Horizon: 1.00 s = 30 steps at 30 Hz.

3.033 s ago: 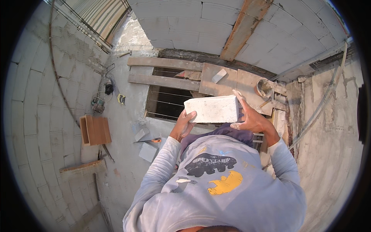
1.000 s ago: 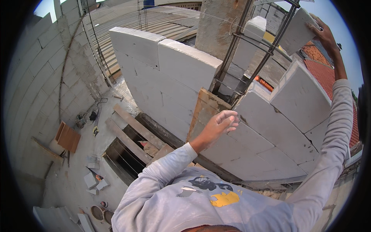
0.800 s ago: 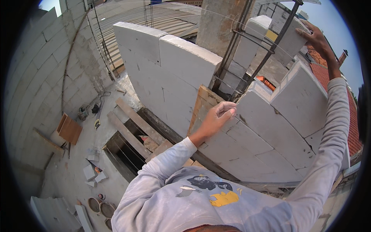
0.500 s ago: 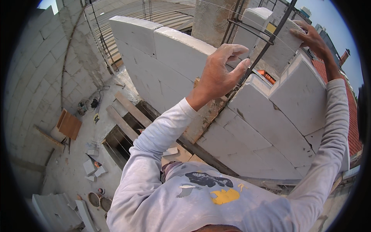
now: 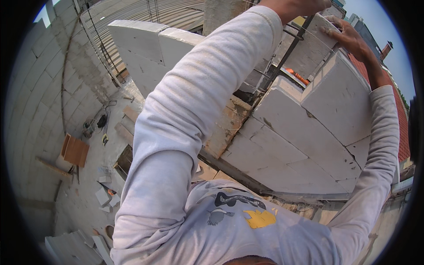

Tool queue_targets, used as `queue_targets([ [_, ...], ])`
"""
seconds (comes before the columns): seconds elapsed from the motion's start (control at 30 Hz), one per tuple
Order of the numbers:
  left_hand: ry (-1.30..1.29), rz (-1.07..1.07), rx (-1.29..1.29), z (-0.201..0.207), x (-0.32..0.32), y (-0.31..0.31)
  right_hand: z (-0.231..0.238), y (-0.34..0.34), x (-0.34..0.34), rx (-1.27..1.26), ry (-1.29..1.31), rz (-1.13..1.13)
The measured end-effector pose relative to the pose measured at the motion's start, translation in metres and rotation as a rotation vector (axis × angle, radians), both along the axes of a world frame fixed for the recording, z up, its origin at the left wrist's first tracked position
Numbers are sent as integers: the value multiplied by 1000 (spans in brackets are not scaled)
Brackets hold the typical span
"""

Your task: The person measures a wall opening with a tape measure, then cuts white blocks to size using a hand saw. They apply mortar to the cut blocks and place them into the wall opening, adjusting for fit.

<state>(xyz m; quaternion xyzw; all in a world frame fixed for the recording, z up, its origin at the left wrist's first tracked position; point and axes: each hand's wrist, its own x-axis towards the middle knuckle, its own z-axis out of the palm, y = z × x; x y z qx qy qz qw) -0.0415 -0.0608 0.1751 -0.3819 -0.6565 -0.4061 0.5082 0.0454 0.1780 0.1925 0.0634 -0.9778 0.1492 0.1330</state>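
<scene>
Head view, looking down. Found right hand point(image 5: 346, 36) at two o'clock, partly closed over the upper right corner of a pale grey block point(image 5: 310, 42), with digits on the near face and along the top edge. Placed that block between one and two o'clock, tilted, beyond dark rebar point(image 5: 287, 52), with a thin pale line across its front. Could not tell what bore its weight.

Spotted left hand point(image 5: 302, 6) at one o'clock, cut by the upper rim, above the rebar and near the block's top. Could not tell its opening, nor any hold or contact. Traced left sleeve point(image 5: 190, 92) running from seven o'clock up across the middle, hiding part of a lower wall point(image 5: 137, 46) at ten to eleven.

Logged a stepped white block wall point(image 5: 318, 119) at three o'clock, just below the gripped block, and a stained board point(image 5: 225, 128) at centre, beside its left edge. Saw a ridged orange piece point(image 5: 297, 76) at two, behind the step.

Farther out, noted corrugated roofing point(image 5: 128, 26) at eleven, red roof tiles point(image 5: 403, 128) at three, a brown box-shaped piece point(image 5: 75, 150) at nine and loose white block pieces point(image 5: 104, 196) on the floor at eight.
</scene>
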Motion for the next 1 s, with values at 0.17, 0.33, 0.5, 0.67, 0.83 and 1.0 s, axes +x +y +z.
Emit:
queue_targets([
  [0.17, -12, -110, -44, -8, 7, 11, -9, 23, 22, 41, -51, -92],
  [0.33, 0, -45, -73, 1, 7, -18, -6, 7, 8, 39, -41, -39],
  [0.5, -141, -148, -149, 7, 0, -1, -7, 17, 20, 64, -71, -104],
  [0.67, -21, -144, -70, -5, -3, 1, -5, 13, 16, 77, -78, -105],
  [0.83, -77, -118, -113, 2, -10, 3, -3, 14, 14, 93, -91, -133],
  [1.0, -101, -172, -116, 3, -11, 4, 3, 15, 15, 106, -104, -162],
])
